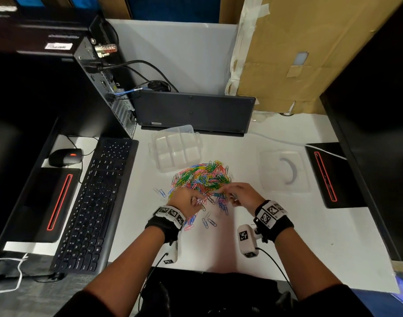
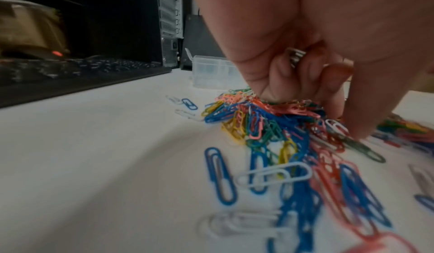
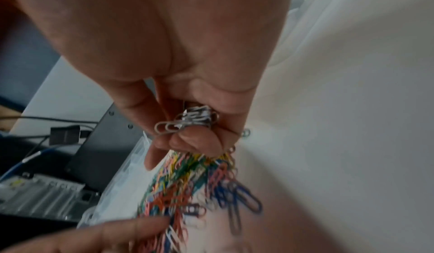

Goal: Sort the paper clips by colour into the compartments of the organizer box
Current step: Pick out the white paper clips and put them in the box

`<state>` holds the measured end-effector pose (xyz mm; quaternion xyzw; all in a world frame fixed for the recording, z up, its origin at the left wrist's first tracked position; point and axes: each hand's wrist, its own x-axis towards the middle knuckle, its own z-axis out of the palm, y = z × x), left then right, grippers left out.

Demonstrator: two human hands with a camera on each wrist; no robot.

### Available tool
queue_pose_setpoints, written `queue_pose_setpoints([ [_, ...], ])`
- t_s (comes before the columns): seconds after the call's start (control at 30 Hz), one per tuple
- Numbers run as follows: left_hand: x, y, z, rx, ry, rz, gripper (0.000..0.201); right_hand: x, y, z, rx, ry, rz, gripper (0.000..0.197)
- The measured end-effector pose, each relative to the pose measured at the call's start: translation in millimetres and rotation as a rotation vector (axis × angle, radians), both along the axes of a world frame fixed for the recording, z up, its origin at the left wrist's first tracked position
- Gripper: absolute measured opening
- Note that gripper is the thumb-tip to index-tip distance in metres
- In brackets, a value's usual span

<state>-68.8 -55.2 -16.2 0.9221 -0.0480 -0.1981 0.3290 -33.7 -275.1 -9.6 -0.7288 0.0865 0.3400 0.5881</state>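
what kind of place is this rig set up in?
Looks like an office desk or computer workstation. A black keyboard and mouse sit on the left of the white desk, with a desktop PC tower trailing cables behind them.

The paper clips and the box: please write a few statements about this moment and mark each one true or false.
1. The organizer box already holds sorted clips. False: its compartments look empty.
2. The right hand holds a bunch of white clips. True.
3. The clear lid is closed on the box. False: it lies apart, to the right of the box.
4. The mixed pile of clips lies between the box and the hands. True.
5. The left hand rests on the keyboard. False: it is at the pile.
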Motion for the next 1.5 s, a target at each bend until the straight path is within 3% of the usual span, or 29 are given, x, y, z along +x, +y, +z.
queue_pose_setpoints([
  [0.07,0.5,-1.8,0.4,0.043,-0.036,-0.026,0.019,-7.6,7.5,-2.9,-0.092,-0.052,0.112,0.021],
  [0.17,3.2,-4.4,5.3,0.130,-0.064,-0.108,0.013,-18.7,20.2,-6.8,-0.256,-0.280,0.309,0.011],
  [0.23,7.2,-5.8,8.5,0.191,-0.079,-0.165,0.009,-22.4,27.7,-7.3,-0.326,-0.344,0.390,0.016],
  [0.37,14.4,-4.2,7.3,0.177,-0.075,-0.137,0.017,-23.2,34.5,-9.0,-0.407,-0.397,0.476,0.012],
  [0.5,13.2,-0.8,4.3,0.125,-0.105,-0.128,0.010,-20.6,32.1,-14.2,-0.468,-0.483,0.515,0.003],
  [0.67,7.5,-7.5,-3.7,0.043,-0.131,-0.184,0.021,-22.8,28.3,-21.0,-0.484,-0.524,0.568,0.007],
  [0.8,6.3,-9.1,-7.2,-0.035,-0.138,-0.068,0.030,-21.2,27.5,-19.5,-0.522,-0.512,0.588,0.005],
  [0.87,4.2,-6.0,-10.1,-0.048,-0.118,-0.017,0.037,-19.1,20.2,-19.1,-0.475,-0.499,0.536,0.007],
  [0.97,2.8,-1.2,-11.6,-0.113,-0.096,0.059,0.040,-16.7,1.3,-20.6,-0.292,-0.421,0.285,0.007],
  [1.13,1.7,-6.5,-8.9,-0.232,-0.079,0.190,0.028,-18.2,-12.4,-12.4,0.332,0.166,-0.232,0.009],
  [1.23,-1.0,-14.8,-3.7,-0.247,-0.025,0.196,0.015,-17.4,-10.7,-10.9,0.518,0.332,-0.343,0.024],
  [1.33,-7.1,-20.0,-7.2,-0.254,0.005,0.140,0.007,-18.0,-6.5,-6.9,0.529,0.387,-0.320,0.024],
  [1.4,-9.0,-22.2,-10.0,-0.196,-0.031,0.071,0.004,-19.3,-4.1,-4.9,0.430,0.347,-0.258,0.020],
  [1.5,-5.9,-23.5,-10.3,-0.084,-0.088,-0.038,0.012,-22.8,-4.3,-8.9,0.008,-0.005,0.047,0.013],
])
